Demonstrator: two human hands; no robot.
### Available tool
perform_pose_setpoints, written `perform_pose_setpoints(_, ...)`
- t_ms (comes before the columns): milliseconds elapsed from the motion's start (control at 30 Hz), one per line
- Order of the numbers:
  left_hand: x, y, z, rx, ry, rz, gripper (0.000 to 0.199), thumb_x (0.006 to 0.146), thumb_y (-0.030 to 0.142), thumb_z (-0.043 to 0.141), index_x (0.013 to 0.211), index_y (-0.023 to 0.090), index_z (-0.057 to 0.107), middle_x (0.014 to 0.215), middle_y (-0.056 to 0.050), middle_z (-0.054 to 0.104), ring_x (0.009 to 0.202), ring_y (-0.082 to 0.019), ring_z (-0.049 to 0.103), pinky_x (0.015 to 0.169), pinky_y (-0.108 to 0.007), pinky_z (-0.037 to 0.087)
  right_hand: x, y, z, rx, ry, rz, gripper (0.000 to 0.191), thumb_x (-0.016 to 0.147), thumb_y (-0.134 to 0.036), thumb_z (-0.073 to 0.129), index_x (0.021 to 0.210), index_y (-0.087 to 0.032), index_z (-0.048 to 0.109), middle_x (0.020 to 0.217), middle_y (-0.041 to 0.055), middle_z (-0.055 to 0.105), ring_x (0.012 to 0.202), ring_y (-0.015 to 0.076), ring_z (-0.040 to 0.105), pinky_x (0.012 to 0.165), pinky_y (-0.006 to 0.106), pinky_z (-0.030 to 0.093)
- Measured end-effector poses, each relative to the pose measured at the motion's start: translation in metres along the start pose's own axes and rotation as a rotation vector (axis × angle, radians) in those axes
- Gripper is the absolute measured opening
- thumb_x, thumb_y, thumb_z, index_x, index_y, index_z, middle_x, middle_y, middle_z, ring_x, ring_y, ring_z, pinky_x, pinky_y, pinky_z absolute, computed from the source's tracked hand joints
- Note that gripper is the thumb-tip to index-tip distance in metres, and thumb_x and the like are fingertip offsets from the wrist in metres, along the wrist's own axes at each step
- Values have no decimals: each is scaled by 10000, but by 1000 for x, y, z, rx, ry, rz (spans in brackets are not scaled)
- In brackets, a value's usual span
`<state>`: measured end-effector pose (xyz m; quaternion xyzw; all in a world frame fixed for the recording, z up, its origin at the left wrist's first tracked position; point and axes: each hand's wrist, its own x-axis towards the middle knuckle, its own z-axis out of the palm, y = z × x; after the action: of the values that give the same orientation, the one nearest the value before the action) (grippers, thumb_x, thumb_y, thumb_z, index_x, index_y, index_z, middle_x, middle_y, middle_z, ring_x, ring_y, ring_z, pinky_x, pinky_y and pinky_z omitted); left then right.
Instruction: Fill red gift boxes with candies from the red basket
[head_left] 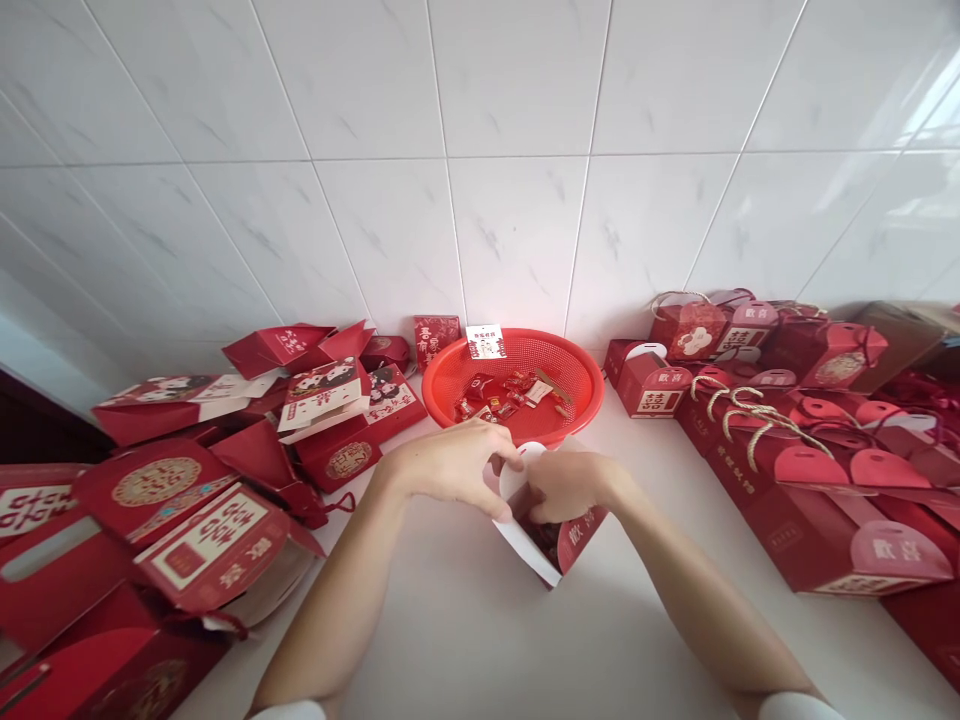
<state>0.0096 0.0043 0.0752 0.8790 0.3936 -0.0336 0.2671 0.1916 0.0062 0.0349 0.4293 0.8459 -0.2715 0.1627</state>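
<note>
A small red and white paper gift box (583, 538) stands with its top flaps up on the white table, in front of a red plastic basket (592, 400). My left hand (457, 465) pinches the box's left wall and flap between thumb and fingers. From the other side my right hand (574, 482) reaches into the box's opening, its fingertips hidden inside. Behind both hands, several small wrapped sweets (517, 385) lie at the bottom of the basket. A white printed card (486, 342) leans on the basket's far rim.
Red gift boxes (217, 545) lie heaped on the left, many with open flaps. On the right, closed boxes (787, 500) with rope handles stand in a group, beside a smaller box (652, 385). A tiled wall (517, 220) bounds the table at the back.
</note>
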Motion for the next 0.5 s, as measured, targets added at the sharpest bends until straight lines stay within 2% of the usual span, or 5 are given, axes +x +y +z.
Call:
perform_pose_setpoints(67,1,-1,2,5,6,-21,386,671,359,808,1034,240,755,1041,-19,674,1038,-241,606,775,-260,425,-5,4,0,-22,118,26,158,788,-259,619,644,-195,616,724,48,634,655,185,570,492,271,364)
perform_pose_setpoints(133,1,-2,3,13,6,-37,384,671,363,801,1030,236,752,1044,-25,685,1048,-252,607,770,-264,426,-11,7,-1,-29,182,-38,179,803,-264,618,637,-198,632,699,43,623,687,188,575,502,267,352)
perform_pose_setpoints(267,1,-2,2,33,-2,-46,405,669,374,796,1042,225,743,1027,-31,702,1008,-248,620,747,-266,420,-16,9,-5,14,9,-225,196,760,-273,667,583,-200,620,589,-15,577,607,133,536,487,240,334)
perform_pose_setpoints(400,1,0,2,21,-1,-60,444,673,420,806,1061,218,733,1043,-35,707,1022,-250,616,733,-262,417,-8,8,-8,9,-181,-52,235,692,-329,738,544,-208,603,574,-27,597,535,128,534,457,244,364)
perform_pose_setpoints(500,1,1,3,14,7,-54,406,682,437,804,1018,219,736,1049,-31,711,1029,-247,618,744,-261,417,-10,12,-12,42,-142,-25,220,700,-334,768,561,-204,657,596,-11,633,537,136,563,476,244,396)
